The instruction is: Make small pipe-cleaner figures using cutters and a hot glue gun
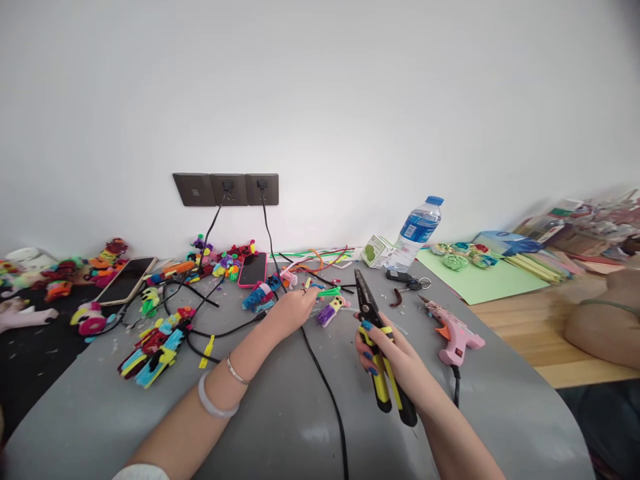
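Observation:
My right hand is closed round the yellow and black handles of a pair of pliers, its dark jaws pointing up and away over the grey table. My left hand reaches forward and pinches a green pipe cleaner lying on the table, beside a small purple and yellow pipe-cleaner figure. Bangles sit on my left wrist. A black cable runs between my arms.
A pink glue gun lies to the right, with keys, a water bottle and a small box behind. Two phones, colourful pipe-cleaner figures and loose stems crowd the left and back. Another person's arm rests at far right.

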A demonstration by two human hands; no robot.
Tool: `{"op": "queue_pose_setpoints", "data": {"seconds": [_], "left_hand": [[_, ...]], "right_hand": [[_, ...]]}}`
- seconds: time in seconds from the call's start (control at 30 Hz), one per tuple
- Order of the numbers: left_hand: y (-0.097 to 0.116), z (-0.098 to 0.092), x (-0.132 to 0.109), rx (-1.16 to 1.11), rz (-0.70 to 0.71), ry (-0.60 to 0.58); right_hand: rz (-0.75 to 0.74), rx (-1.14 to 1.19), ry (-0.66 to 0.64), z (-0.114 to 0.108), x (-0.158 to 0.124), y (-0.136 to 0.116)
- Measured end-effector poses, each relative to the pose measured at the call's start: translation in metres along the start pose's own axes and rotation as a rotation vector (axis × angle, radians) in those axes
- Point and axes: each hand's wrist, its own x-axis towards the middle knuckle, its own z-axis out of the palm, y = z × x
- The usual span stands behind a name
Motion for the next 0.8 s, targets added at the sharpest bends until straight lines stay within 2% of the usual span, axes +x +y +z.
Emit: {"op": "queue_pose_setpoints", "data": {"seconds": [0.17,0.33,0.47,0.57,0.73,0.8], "left_hand": [[-0.001,0.001,-0.001,0.005,-0.078,0.024],[0.001,-0.001,-0.001,0.034,-0.184,-0.020],[-0.001,-0.002,-0.001,0.025,-0.249,0.014],[-0.004,0.000,-0.001,0.034,-0.262,0.025],[-0.009,0.004,0.000,0.059,-0.302,0.011],[-0.010,0.004,0.000,0.066,-0.309,0.015]], "right_hand": [[-0.039,-0.071,0.109,-0.026,-0.003,-0.012],[0.057,-0.480,0.282,-0.053,0.000,-0.008],[0.088,-0.697,0.452,-0.064,0.009,0.002],[0.133,-0.803,0.489,-0.067,0.017,0.012],[0.077,-0.999,0.465,-0.068,0.029,0.028],[0.051,-1.125,0.505,-0.068,0.034,0.028]]}}
